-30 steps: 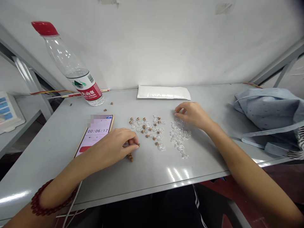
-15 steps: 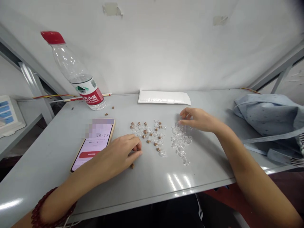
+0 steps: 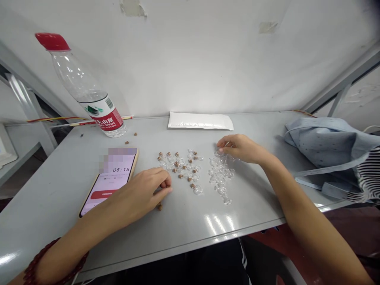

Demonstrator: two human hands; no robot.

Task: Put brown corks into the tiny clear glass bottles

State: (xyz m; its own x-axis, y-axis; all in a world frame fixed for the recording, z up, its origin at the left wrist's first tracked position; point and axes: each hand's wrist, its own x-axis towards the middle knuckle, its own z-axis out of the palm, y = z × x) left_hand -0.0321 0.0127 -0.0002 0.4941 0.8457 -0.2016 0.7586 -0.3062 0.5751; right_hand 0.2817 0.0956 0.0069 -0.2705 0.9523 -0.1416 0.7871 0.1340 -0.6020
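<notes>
My left hand point(image 3: 142, 192) lies curled on the grey table point(image 3: 47, 202), its fingertips pinched on what looks like a small cork stopper. Just below those fingers sits a small cork point(image 3: 159, 206). To the right of that hand is a group of tiny corked glass vials point(image 3: 179, 168). My right hand point(image 3: 240, 147) reaches over a looser heap of clear uncorked vials point(image 3: 219, 176). Its fingertips touch the heap's top edge, and I cannot tell whether they grip a vial.
A phone point(image 3: 111, 186) shows a timer beside my left hand. A lying plastic water bottle point(image 3: 92, 99) and a few loose corks point(image 3: 130, 137) are at the back left. A white padded envelope point(image 3: 200, 120) lies against the wall. A blue cloth bag point(image 3: 326, 142) sits at the right.
The pile of corks beside my left hand has shrunk to a small bit. My right hand has moved onto the vial heap's top edge. The phone timer has gone from 06:17 to 06:18.
</notes>
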